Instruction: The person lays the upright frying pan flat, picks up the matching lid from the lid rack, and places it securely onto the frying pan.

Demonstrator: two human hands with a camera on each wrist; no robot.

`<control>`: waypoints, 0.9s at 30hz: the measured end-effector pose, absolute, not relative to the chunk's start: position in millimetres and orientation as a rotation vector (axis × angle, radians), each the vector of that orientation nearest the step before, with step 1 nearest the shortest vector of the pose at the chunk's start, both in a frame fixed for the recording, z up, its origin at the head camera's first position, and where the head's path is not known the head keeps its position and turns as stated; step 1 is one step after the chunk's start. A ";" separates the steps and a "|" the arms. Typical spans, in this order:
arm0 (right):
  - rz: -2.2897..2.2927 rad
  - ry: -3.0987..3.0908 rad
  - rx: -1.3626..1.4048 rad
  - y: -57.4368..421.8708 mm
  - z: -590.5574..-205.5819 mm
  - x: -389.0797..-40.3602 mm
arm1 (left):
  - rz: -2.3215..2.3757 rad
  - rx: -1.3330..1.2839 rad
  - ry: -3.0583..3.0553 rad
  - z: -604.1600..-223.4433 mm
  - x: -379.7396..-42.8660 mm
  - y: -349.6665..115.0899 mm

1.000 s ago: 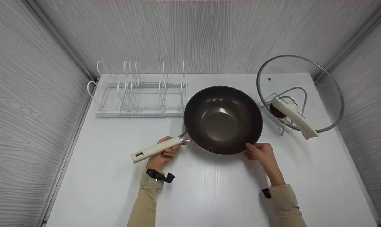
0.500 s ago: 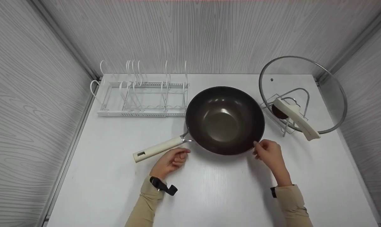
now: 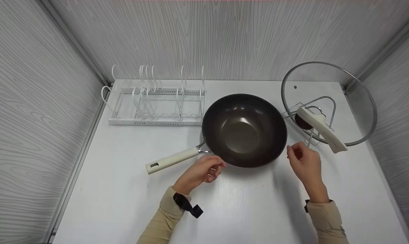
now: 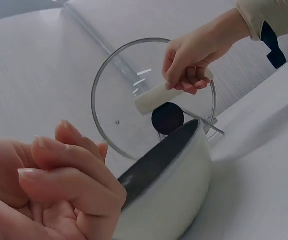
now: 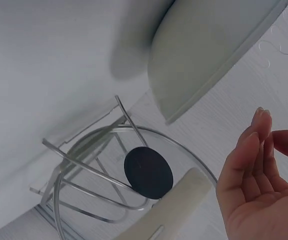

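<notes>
A dark wok (image 3: 241,135) with a cream handle (image 3: 172,160) rests on the white table, its pale outer side showing in the right wrist view. My left hand (image 3: 199,173), fingers loosely curled around nothing, hovers by the wok's front rim, right of the handle. To the right of the wok, my right hand (image 3: 306,166) holds nothing, thumb and fingers loosely bent. It is nearest the cream handle (image 3: 321,128) of a large glass lid (image 3: 326,79), which leans upright in a wire stand (image 5: 99,180). In the left wrist view the right hand overlaps that handle.
A white wire rack (image 3: 157,123) with several upright loops stands at the back left, close beside the wok. Grey wood-grain panels (image 3: 224,40) wall in the table (image 3: 238,210) at the back and both sides.
My left hand has let go of the wok's handle and moved right along its front. My right hand has released the rim and shifted right toward the lid. The wok stays on the table.
</notes>
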State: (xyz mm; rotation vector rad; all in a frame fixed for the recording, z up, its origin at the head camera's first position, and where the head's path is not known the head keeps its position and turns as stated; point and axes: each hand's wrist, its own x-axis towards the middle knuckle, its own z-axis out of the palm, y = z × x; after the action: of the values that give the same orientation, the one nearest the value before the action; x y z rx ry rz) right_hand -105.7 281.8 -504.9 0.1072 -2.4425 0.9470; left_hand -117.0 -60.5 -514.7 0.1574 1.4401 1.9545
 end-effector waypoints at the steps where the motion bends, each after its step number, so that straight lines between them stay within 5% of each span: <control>1: 0.903 -2.415 0.114 283.6 -502.5 -105.8 | 1.945 0.186 1.480 -509.5 -116.9 -56.6; 15: 0.674 -2.157 0.133 311.4 -472.2 -120.2 | 2.001 0.337 2.071 -460.4 -145.9 6.7; 27: 0.593 -2.231 0.049 333.4 -472.7 -126.3 | 1.894 0.478 2.490 -458.0 -177.8 61.9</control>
State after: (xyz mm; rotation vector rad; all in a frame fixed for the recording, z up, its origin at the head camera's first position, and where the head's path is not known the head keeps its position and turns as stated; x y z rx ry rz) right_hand -126.3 333.4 -472.7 0.0486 -2.2310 0.5933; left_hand -177.8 61.9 -458.0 0.4785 2.4902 1.8938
